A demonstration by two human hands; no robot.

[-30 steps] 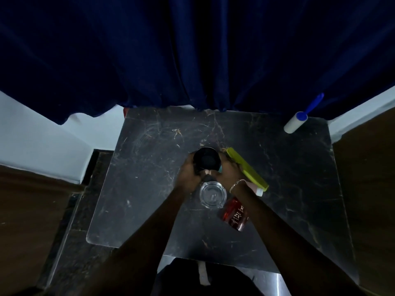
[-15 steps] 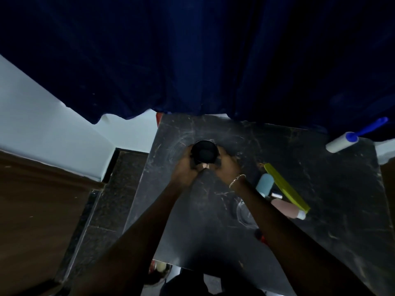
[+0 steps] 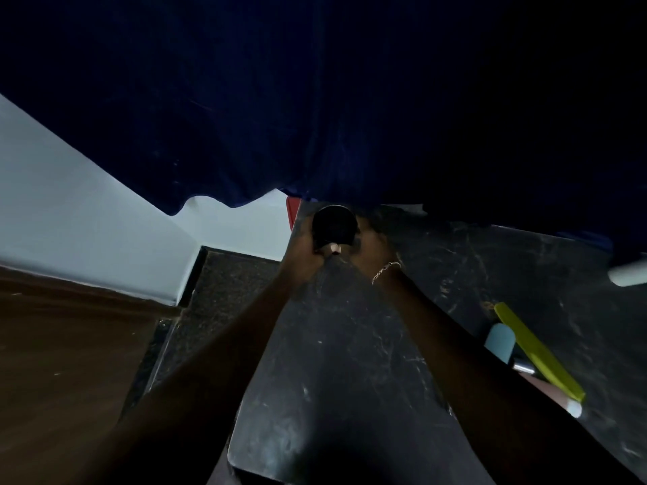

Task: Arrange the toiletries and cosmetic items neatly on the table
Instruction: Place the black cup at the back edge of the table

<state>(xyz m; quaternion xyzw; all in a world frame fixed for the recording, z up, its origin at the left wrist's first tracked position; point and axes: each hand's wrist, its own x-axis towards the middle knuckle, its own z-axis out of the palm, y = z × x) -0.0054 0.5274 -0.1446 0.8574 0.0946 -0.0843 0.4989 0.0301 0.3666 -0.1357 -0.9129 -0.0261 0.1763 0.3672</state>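
Note:
A round black jar [image 3: 334, 225] stands at the far left corner of the dark marble table [image 3: 350, 362]. My left hand [image 3: 304, 255] wraps its left side and my right hand [image 3: 373, 248], with a thin bracelet at the wrist, wraps its right side. Both thumbs meet at the jar's near side. At the right, a yellow-green comb [image 3: 535, 350] lies diagonally over a pale blue capped tube [image 3: 500, 341] and a pink tube [image 3: 556, 395] with a white cap.
A dark blue curtain [image 3: 315, 99] hangs along the table's back edge, just behind the jar. A white lint roller [image 3: 628, 273] shows at the right edge. A red object [image 3: 292, 208] peeks out by the far left corner. Brown floor lies to the left.
Both hands have carried the black jar from the table's middle to its far left corner. The view has swung left, so the glass and the red bottle are out of sight.

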